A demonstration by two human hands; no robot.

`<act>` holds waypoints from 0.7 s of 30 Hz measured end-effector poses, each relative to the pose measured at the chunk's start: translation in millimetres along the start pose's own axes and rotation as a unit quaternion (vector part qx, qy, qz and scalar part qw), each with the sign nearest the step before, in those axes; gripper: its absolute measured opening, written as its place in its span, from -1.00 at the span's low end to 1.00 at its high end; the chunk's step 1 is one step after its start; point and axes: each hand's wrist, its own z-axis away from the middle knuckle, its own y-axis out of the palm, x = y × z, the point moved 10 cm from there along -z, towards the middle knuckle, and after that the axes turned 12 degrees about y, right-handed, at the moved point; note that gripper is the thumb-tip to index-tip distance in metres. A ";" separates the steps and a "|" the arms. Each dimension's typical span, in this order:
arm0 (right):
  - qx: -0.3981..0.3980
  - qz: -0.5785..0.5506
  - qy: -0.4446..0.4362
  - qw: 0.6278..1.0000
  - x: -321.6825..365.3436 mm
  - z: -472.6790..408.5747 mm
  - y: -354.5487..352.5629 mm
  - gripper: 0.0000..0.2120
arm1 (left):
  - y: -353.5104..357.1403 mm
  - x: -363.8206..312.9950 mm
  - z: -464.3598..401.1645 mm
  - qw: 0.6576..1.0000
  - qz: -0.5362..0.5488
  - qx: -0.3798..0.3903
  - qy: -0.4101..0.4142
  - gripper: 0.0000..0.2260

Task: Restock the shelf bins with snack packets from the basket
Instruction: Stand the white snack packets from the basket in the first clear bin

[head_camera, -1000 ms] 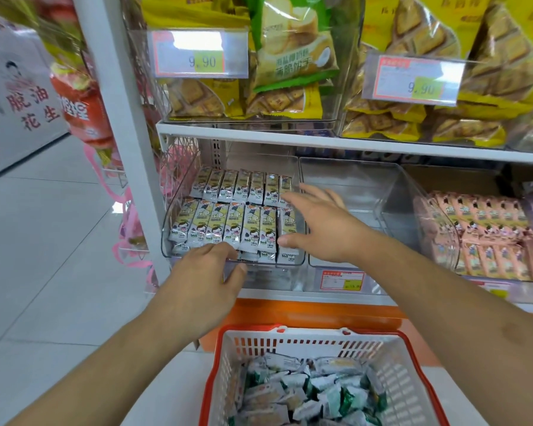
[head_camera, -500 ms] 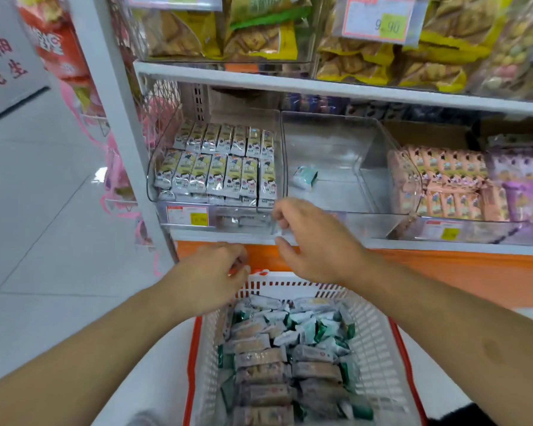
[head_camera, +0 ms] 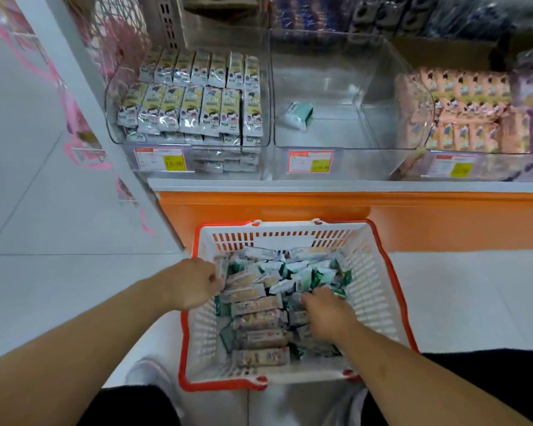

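While both arms reach down, the left hand (head_camera: pixel 194 282) curls its fingers over the left rim of the basket (head_camera: pixel 379 290), pinching a packet there. The right hand (head_camera: pixel 326 313) digs into the snack packets (head_camera: pixel 256 305) heaped inside; whether its fingers grasp one I cannot tell. On the shelf's front edge, the middle bin (head_camera: pixel 336 161) holds one green packet (head_camera: pixel 299 113), beside the stocked left bin (head_camera: pixel 113 130).

Price labels (head_camera: pixel 310 161) blurred, unreadable; right hand (head_camera: pixel 326 315) fingertips buried among basket packets (head_camera: pixel 259 305).
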 end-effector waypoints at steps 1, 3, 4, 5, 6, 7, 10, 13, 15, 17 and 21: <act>-0.022 0.001 -0.001 1.000 0.2 0.8 -2.7 -0.63 | 0.9 -1.8 -2.1 1.000 0.001 0.007 -0.003 -0.64; -0.042 0.024 0.003 0.999 -0.1 -0.1 -2.5 -0.63 | 3.6 -4.1 -5.9 1.000 -0.006 0.017 -0.002 -0.66; -0.042 0.033 0.005 0.999 -0.2 0.4 -2.2 -0.63 | 5.4 -3.8 -7.8 1.000 -0.009 0.022 -0.004 -0.67; -0.037 0.041 0.006 0.998 -0.5 -0.2 1.0 -0.62 | 6.4 -3.2 -9.0 1.000 -0.012 0.026 -0.006 -0.67; -0.034 0.039 0.008 0.999 -1.5 -1.4 3.9 -0.60 | 6.3 -2.6 -9.8 1.000 -0.012 0.028 -0.007 -0.67; -0.032 0.035 0.009 0.999 -2.3 -2.0 4.7 -0.59 | 6.1 -2.4 -10.0 0.999 -0.010 0.031 -0.009 -0.67; -0.026 0.013 -0.001 1.000 -2.7 2.8 -3.6 -0.64 | 4.1 -5.9 -8.4 0.999 0.021 0.037 -0.011 -0.64; 0.014 -0.065 -0.007 0.998 -2.1 5.6 -19.7 -0.80 | -11.4 -17.7 -4.2 0.998 0.051 0.027 0.005 -0.69; 0.031 -0.137 -0.029 0.990 3.6 8.2 -42.4 -0.74 | -27.9 -29.7 -1.3 0.997 0.079 0.016 0.022 -0.72; 0.010 -0.214 -0.055 0.975 9.0 22.8 -90.2 -0.62 | -46.1 -43.3 4.3 0.992 0.118 0.002 0.037 -0.71; -0.072 -0.319 -0.114 0.938 14.3 81.5 -213.0 -0.68 | -88.4 -65.5 27.8 0.973 0.221 -0.053 0.042 -0.70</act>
